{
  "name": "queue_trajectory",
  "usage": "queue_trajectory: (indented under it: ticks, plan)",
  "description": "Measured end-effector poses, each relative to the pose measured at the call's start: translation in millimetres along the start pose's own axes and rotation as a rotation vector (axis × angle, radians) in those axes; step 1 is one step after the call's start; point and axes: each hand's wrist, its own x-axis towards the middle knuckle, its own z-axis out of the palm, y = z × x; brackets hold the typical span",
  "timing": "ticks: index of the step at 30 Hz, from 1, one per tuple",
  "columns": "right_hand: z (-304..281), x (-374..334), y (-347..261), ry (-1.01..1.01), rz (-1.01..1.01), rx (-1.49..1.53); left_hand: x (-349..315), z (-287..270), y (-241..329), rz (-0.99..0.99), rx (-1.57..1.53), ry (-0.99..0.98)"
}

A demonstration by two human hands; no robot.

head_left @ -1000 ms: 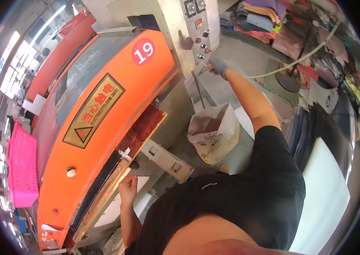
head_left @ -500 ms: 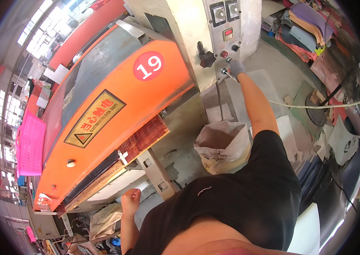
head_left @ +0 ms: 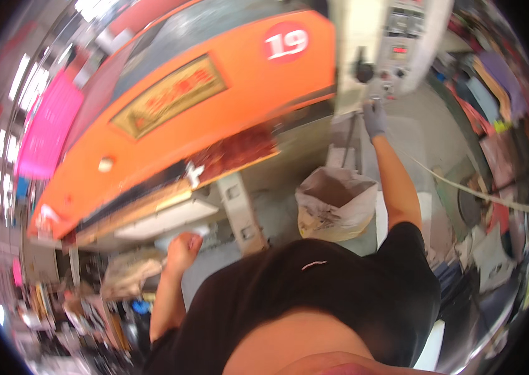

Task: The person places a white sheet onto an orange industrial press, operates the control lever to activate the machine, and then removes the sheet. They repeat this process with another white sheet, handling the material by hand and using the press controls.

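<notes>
While my right hand, in a grey glove, was stretched up against the pale control panel of the big orange machine, my fingers were curled in at the panel's lower edge, just under a dark knob; whether they gripped anything there I could not tell, for the picture was blurred. My left hand was bare and closed into a loose fist with nothing showing in it, held low beside the white ledge under the machine's front, near but, as far as I could see, not touching it. Between my two arms an open whitish sack stood on the floor, its mouth wide and its inside dark. A grey metal post rose beside it toward the machine's reddish lower plate. Far to my right lay stacks of coloured sheets, well apart from both hands.
</notes>
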Motion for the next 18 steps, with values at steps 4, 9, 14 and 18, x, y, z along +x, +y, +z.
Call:
queue_trajectory:
  ticks: [4,9,14,18]
  plan:
    - [53,-109,-71,-0.227,-0.293,0.125,1,-25,-48,0.115,0.011,0.082]
    - [116,-258,-196,-0.653,-0.544,0.087,5,-62,-151,0.174,-0.009,0.24]
    - [189,-368,-296,-0.761,-0.904,-0.111,12,-102,-286,0.102,0.056,0.323]
    - [256,-407,-331,-0.717,-1.058,-0.17,39,-113,-364,0.017,0.164,0.5]
